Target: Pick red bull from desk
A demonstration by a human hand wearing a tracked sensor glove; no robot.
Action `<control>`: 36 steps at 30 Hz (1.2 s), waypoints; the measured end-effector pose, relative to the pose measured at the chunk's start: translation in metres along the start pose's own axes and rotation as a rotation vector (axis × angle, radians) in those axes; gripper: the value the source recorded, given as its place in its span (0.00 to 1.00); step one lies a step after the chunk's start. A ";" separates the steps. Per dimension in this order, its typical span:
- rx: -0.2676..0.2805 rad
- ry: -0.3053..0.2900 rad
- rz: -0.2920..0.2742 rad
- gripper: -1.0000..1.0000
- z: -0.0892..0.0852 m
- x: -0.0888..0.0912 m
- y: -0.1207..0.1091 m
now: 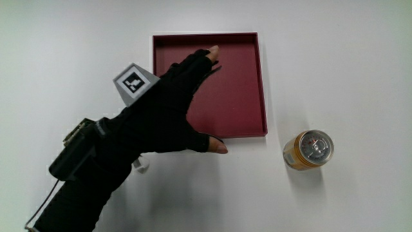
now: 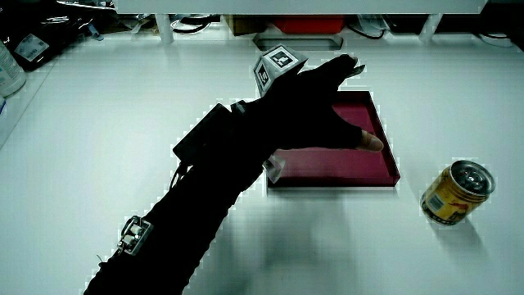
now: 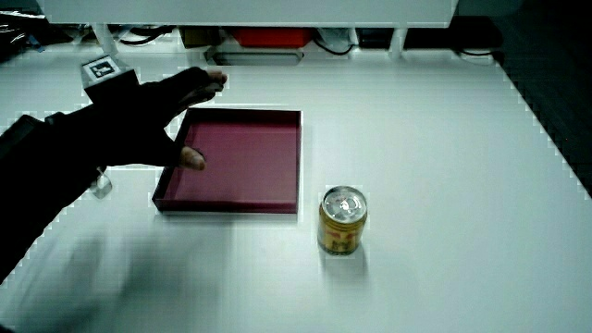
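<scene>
Just now: hand [image 1: 168, 106] spread wide over the red tray [image 1: 248, 125], holding nothing.
Can [image 1: 308, 149] stands upright on the desk [image 1: 347, 71] beside the tray's near corner, label unreadable; only the side views show its yellow side [image 3: 340, 236].

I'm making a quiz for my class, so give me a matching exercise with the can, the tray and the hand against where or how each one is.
Things:
1. can
2. tray
3. hand

States:
A. dark red, nothing lying in it
B. fingers spread, over the tray's edge
C. upright on the table beside the tray

Pairs: 1-C, 2-A, 3-B
</scene>
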 end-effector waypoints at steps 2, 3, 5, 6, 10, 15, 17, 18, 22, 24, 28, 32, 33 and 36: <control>-0.009 0.032 -0.001 0.50 -0.008 -0.004 0.009; -0.013 0.047 -0.001 0.50 -0.012 -0.006 0.014; -0.029 0.020 -0.017 0.50 -0.021 -0.011 0.024; -0.037 0.007 -0.025 0.50 -0.025 -0.014 0.028; -0.059 0.065 -0.039 0.50 -0.041 -0.024 0.049; -0.101 0.036 -0.006 0.50 -0.061 -0.024 0.063; -0.124 -0.014 -0.081 0.50 -0.070 -0.027 0.074; -0.102 0.057 -0.132 0.50 -0.074 -0.037 0.083; -0.086 0.143 -0.137 0.50 -0.087 -0.043 0.094; -0.084 0.151 -0.151 0.50 -0.094 -0.048 0.100; -0.101 0.136 -0.099 0.50 -0.107 -0.046 0.104; -0.084 0.177 -0.104 0.50 -0.116 -0.041 0.109; -0.082 0.170 -0.119 0.50 -0.119 -0.042 0.111; -0.096 0.163 -0.096 0.50 -0.126 -0.041 0.115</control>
